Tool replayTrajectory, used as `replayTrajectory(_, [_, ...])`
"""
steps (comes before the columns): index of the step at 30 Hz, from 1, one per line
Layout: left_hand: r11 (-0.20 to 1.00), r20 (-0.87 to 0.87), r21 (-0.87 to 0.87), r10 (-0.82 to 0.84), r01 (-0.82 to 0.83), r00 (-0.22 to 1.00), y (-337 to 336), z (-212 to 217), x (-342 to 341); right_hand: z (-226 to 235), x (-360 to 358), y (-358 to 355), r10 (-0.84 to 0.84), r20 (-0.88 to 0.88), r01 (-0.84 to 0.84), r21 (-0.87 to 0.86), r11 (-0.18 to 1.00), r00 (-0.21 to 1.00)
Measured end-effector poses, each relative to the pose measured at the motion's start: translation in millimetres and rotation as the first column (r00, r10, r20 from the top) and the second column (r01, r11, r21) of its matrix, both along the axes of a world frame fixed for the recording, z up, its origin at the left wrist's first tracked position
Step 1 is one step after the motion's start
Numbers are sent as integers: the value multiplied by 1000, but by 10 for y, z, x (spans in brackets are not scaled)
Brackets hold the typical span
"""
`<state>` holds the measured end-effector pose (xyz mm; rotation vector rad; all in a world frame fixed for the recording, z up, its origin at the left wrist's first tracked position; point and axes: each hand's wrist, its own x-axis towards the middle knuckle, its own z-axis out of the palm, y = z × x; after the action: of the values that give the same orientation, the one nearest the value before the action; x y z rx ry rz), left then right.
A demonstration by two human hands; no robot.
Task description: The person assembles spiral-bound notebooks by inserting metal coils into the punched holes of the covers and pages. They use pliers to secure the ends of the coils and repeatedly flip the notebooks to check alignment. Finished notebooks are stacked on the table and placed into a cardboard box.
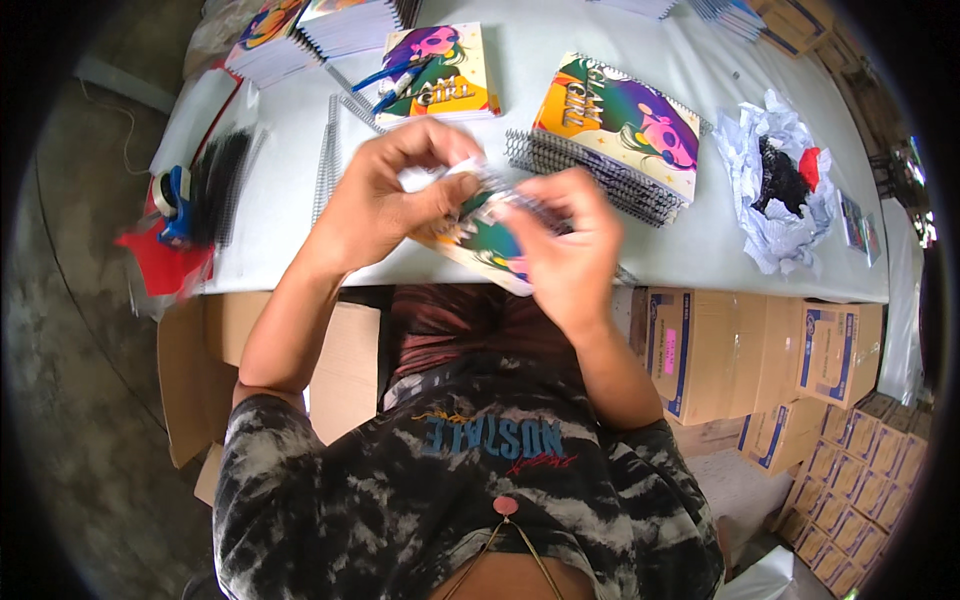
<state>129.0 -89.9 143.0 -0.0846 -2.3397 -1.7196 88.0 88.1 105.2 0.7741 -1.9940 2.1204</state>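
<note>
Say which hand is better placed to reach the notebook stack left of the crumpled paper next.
Probably the right hand: it is nearer the notebook stack, while the left hand sits farther left. Both are busy with the held notebook.

Between the left hand and the right hand, a notebook is hovering at the table's near edge. Beyond, a tool is lying on a small stack; a taller stack is standing rightward. Coils are lying left, a tape dispenser is sitting outside them, and crumpled paper is resting far right.
</note>
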Motion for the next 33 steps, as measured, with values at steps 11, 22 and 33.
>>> replayTrajectory(11, [926, -270, 115, 377, -359, 886, 750, -245, -1402, -614, -1009, 776, -704, 105, 699, -283, 656, 703])
replayTrajectory(22, [803, -201, -274, 491, -530, 848, 635, -993, -1315, -1085, -1007, 785, -622, -113, 602, -168, 781, 775])
replayTrajectory(33, [553, -212, -721, 399, -418, 892, -113, -870, -1190, -975, -930, 777, -658, -164, 657, -69, 751, 735])
